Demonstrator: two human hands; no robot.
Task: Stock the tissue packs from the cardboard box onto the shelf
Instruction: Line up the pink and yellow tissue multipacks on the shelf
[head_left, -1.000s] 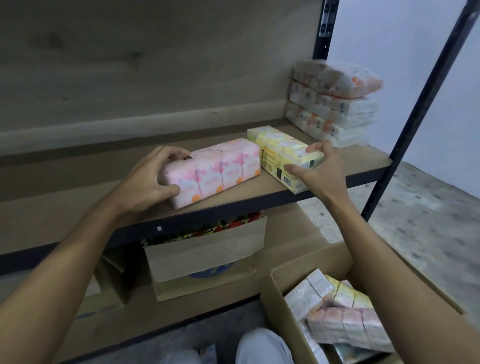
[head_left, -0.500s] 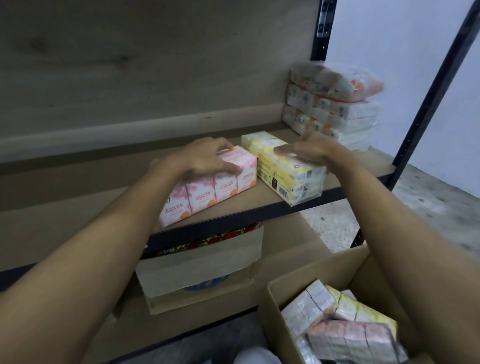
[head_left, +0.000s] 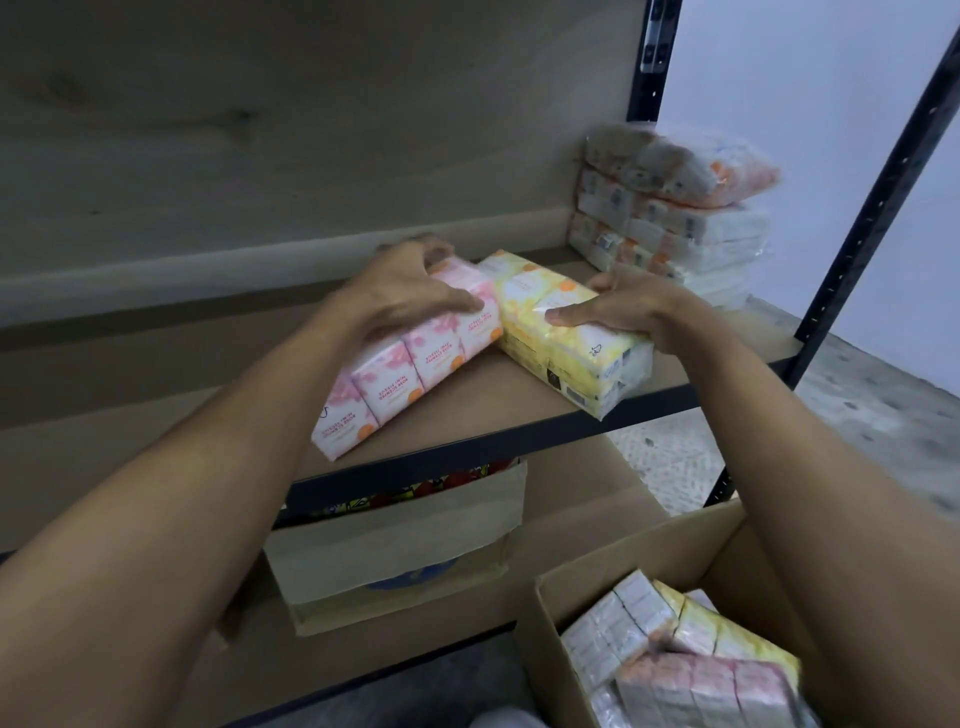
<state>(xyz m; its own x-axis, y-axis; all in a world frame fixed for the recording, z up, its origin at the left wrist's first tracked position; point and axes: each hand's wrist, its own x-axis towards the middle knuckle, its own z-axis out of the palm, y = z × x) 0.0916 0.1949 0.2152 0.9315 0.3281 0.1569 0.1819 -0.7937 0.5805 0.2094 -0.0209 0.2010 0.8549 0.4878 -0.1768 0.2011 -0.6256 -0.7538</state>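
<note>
Wooden shelf (head_left: 493, 395) (black-framed), speckled concrete floor (head_left: 857, 415)

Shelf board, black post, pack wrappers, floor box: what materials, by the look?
Shelf board: likely laminated particleboard or MDF; it has an even, matte tan face, and the core is not visible.
Black post: looks like painted steel, with a row of punched holes.
Pink pack and yellow pack: thin printed plastic film, glossy, wrinkled at the yellow pack's end.
Box: brown cardboard, matte, with raw cut edges.
</note>
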